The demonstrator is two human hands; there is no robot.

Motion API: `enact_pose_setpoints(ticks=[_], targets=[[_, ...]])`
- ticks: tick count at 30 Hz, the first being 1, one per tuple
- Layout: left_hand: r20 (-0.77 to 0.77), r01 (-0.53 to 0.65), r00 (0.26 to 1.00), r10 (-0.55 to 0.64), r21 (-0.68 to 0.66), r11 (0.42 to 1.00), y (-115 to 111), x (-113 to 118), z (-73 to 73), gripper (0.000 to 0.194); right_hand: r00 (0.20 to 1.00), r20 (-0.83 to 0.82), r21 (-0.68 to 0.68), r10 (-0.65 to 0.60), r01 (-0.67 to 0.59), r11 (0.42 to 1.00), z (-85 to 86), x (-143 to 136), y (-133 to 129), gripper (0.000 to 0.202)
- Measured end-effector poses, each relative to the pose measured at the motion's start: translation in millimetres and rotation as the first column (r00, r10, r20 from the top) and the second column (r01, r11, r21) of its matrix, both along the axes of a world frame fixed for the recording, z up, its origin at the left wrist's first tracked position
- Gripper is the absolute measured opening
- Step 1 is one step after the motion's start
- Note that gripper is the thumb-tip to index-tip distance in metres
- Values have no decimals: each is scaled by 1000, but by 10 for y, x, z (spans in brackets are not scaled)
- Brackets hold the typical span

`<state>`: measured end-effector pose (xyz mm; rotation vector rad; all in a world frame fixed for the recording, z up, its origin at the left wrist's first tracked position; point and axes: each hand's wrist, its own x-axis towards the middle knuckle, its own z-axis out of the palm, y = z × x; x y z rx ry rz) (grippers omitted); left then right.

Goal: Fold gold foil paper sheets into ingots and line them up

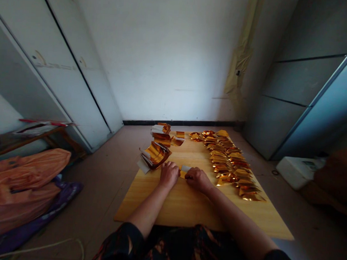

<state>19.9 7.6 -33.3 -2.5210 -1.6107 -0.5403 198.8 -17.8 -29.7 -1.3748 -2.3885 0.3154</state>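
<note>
Between my two hands is a small sheet of gold foil paper, its pale backing partly showing. My left hand grips its left side with curled fingers. On the right side my right hand pinches the same sheet, fingers closed. Just beyond my left hand lies a curled stack of gold foil paper, with more gold sheets behind it. To the right, several folded gold paper pieces stand in close rows. My fingers hide the ends of the held sheet.
All this rests on a light wooden table. White cabinets stand at left, and a grey refrigerator-like cabinet at right. Orange cloth or bags lie at lower left. A white box sits on the floor at right.
</note>
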Motion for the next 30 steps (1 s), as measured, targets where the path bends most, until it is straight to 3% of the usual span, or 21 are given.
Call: enact_pose_setpoints(ticks=[5, 10, 15, 20, 25, 30], targets=[[-34, 94, 995, -96, -56, 994, 18, -16, 26, 22, 991, -99, 90, 88, -79, 993, -92, 87, 24, 14], [-30, 136, 990, -137, -25, 990, -92, -81, 89, 15, 990, -91, 97, 110, -101, 990, -84, 78, 42, 13], [-58, 149, 987, -151, -42, 988, -160, -96, 138, 18, 996, 75, 109, 57, -65, 992, -53, 39, 23, 15], [-107, 164, 980, -165, -19, 986, -147, -94, 149, 20, 966, 257, 107, 23, -52, 993, 85, -6, -50, 21], [-92, 188, 978, -189, -14, 982, -127, -100, 139, 18, 932, 362, 108, 21, -65, 992, 211, -33, -64, 22], [-83, 191, 978, -191, -15, 982, -115, -99, 134, 23, 920, 389, 108, 38, -86, 990, 232, -62, -41, 22]])
